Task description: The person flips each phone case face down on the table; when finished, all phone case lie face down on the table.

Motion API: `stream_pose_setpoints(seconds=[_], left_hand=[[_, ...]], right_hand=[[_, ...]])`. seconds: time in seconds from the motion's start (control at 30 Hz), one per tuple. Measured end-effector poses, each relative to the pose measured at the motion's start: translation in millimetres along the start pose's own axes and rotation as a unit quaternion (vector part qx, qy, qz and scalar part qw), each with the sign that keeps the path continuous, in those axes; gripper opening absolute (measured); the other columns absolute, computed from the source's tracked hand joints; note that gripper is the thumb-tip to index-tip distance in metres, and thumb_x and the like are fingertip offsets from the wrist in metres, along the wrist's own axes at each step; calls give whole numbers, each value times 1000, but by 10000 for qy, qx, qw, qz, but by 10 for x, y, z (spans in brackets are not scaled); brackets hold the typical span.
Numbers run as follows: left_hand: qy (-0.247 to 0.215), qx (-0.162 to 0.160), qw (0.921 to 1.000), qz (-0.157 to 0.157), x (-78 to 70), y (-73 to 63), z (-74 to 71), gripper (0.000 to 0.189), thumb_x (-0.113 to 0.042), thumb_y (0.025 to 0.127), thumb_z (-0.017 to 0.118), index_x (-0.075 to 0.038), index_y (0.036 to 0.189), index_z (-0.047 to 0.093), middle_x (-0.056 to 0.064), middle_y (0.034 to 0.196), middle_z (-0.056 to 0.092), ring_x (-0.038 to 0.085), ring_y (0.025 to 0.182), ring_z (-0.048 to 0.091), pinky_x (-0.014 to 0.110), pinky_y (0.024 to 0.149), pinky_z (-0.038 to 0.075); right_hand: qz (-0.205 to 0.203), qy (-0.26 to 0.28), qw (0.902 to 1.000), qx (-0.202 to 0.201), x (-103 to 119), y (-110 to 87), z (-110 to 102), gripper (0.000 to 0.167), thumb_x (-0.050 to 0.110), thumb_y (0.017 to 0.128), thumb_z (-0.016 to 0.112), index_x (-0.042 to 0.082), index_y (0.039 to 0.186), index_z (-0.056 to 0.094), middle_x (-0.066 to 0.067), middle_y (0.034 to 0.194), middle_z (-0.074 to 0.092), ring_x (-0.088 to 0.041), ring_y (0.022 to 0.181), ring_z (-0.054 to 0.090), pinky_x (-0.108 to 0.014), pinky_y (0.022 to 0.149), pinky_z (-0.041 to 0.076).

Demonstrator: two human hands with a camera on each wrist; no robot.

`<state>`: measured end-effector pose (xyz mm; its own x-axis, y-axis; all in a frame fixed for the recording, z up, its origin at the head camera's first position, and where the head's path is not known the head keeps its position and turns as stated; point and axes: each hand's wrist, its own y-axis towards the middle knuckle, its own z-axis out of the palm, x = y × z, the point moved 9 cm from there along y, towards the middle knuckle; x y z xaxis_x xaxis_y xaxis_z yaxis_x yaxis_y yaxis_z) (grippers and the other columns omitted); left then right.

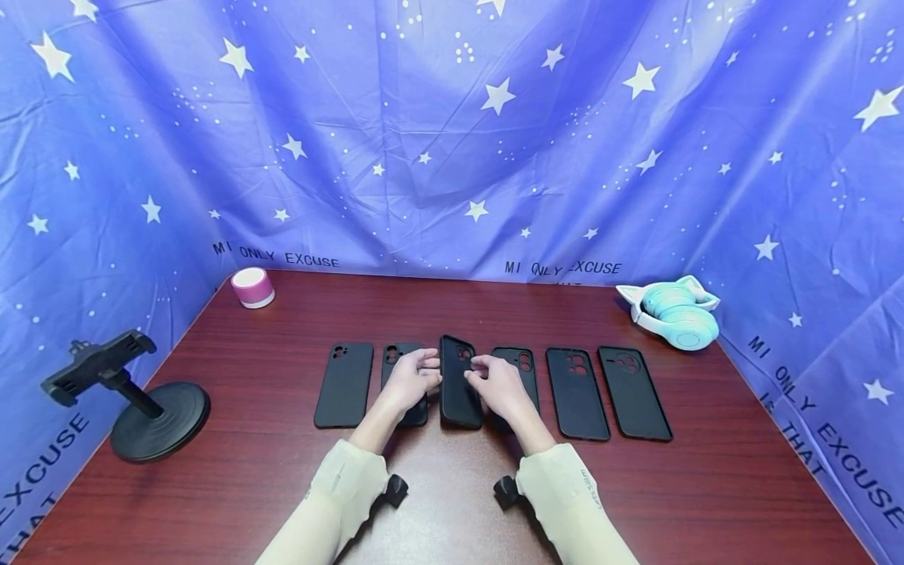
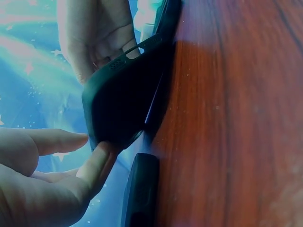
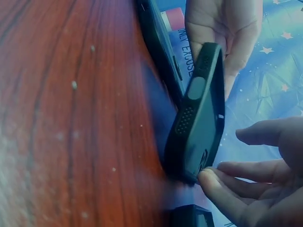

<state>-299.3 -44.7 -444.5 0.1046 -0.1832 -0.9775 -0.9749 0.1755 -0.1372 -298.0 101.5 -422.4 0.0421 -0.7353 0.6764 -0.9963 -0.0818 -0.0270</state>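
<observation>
A black phone case [image 1: 461, 384] stands tilted off the table, its lower end down, between my two hands. My left hand [image 1: 413, 382] holds its left edge; in the left wrist view the thumb [image 2: 100, 163] lies against the case [image 2: 123, 94] with the forefinger close by its rim. On the other side, my right hand [image 1: 500, 384] pinches the edge near the camera cutout. The right wrist view has the right thumb [image 3: 213, 184] at the corner of the case [image 3: 196, 113], the forefinger held away from it. Phone cases partly under the hands [image 1: 413, 416] [image 1: 526, 377] lie flat on either side.
More black phone cases lie in the row: one at the left end [image 1: 344, 386], two at the right [image 1: 577, 396] [image 1: 636, 396]. A phone stand [image 1: 158, 420] is at left, a pink-and-white cylinder [image 1: 253, 289] at back left, cat-ear headphones [image 1: 678, 314] at back right. Starry cloth [image 1: 452, 180] surrounds the table.
</observation>
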Motion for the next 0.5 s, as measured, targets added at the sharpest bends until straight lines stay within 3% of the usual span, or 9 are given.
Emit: stream_pose_setpoints(seconds=[0.13,0.3,0.5], left_hand=[[-18,-18,9998,172,-31,1,13,49,9,92,53,7,140,44,27,131,58,36,117,61,37,94,55],[-45,-76,9995,292,-65,1,13,44,7,92,55,5,136,50,24,128,60,32,113,64,34,93,55],[-126,-87,9991,405,-103,-11,16,41,7,91,57,6,132,53,24,125,63,30,111,65,31,91,56]], right_hand=[[62,143,9997,198,-10,-8,42,36,22,94,62,1,123,63,-14,110,72,-22,94,71,-39,87,56],[227,746,9962,389,-30,-14,95,41,24,96,59,-3,127,60,-20,117,69,-22,85,74,-31,74,60],[328,1041,9932,399,-30,-20,127,44,32,99,53,0,128,59,-20,122,66,-23,89,73,-36,85,58]])
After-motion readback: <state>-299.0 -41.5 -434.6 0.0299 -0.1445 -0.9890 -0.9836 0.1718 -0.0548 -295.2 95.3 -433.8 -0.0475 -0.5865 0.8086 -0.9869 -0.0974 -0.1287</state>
